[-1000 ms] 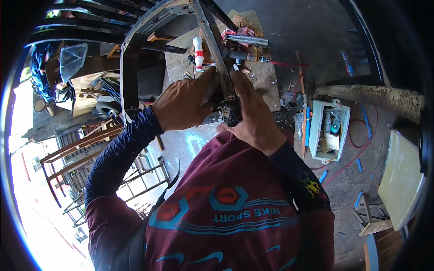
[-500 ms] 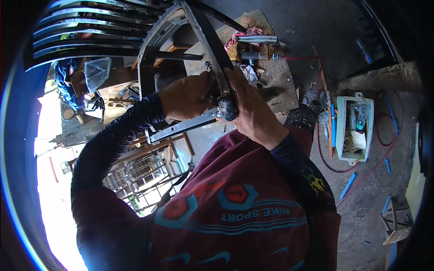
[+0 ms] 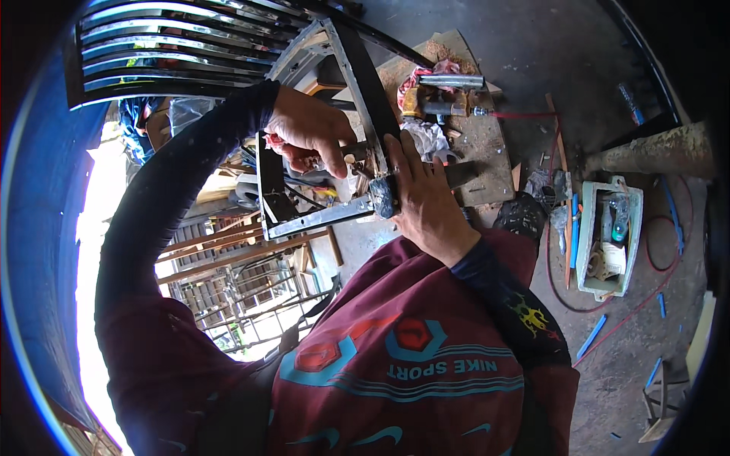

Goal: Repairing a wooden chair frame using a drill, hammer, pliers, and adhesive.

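Note:
A black chair frame point(image 3: 363, 87) with scuffed edges stands before me, its curved slats point(image 3: 179, 57) reaching to the upper left. My right hand point(image 3: 432, 209) grips the frame's long bar near a worn corner block point(image 3: 382, 196), fingers laid along the far side. My left hand point(image 3: 310, 125) hangs over the frame's opening, wrist bent and fingers curled in. Something small with a pale round end shows by its fingertips, too unclear to name. A dark bar sticks out beyond my right hand; its kind is hidden.
A board point(image 3: 487, 144) beyond the frame carries a yellow-brown air tool point(image 3: 426, 105), a metal bar point(image 3: 451, 80) and crumpled paper. A pale tub point(image 3: 585, 251) of supplies stands on the floor at right, beside a red hose point(image 3: 559, 298) and blue strips point(image 3: 591, 337). Wooden slats lie at lower left.
My left hand has moved up and back from the corner, uncovering the frame's opening, and its elbow is wider. My right hand keeps its place on the bar. The whole view has shifted slightly.

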`<act>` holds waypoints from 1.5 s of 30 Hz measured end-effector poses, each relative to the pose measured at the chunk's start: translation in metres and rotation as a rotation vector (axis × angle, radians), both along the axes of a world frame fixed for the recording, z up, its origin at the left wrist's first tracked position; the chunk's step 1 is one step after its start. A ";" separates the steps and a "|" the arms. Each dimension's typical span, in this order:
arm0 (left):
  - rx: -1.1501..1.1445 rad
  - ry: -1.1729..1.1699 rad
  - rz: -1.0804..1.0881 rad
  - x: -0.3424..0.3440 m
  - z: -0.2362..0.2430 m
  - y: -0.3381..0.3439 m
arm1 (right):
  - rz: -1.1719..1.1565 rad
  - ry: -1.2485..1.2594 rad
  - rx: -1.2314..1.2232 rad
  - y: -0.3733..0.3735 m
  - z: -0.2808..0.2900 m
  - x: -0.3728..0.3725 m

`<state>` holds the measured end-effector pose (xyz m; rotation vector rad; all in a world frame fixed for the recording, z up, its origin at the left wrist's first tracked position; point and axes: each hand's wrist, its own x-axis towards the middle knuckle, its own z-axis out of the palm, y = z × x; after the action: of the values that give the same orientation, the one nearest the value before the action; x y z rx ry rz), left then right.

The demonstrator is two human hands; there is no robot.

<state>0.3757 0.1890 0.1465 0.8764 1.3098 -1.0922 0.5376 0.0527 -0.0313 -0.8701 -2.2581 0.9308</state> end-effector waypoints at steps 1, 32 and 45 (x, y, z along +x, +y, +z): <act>-0.017 -0.018 0.015 -0.003 0.000 0.003 | -0.010 -0.005 -0.003 0.000 0.001 0.000; 1.191 -1.116 0.145 -0.127 -0.097 -0.065 | -0.026 0.091 -0.057 -0.015 0.017 -0.012; 1.475 -0.515 -1.243 -0.029 -0.005 -0.070 | -0.040 -0.051 0.214 -0.026 0.014 -0.015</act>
<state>0.3471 0.1195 0.1419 3.0806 0.8793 -0.4041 0.5226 0.0263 -0.0176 -0.8477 -2.3234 0.6414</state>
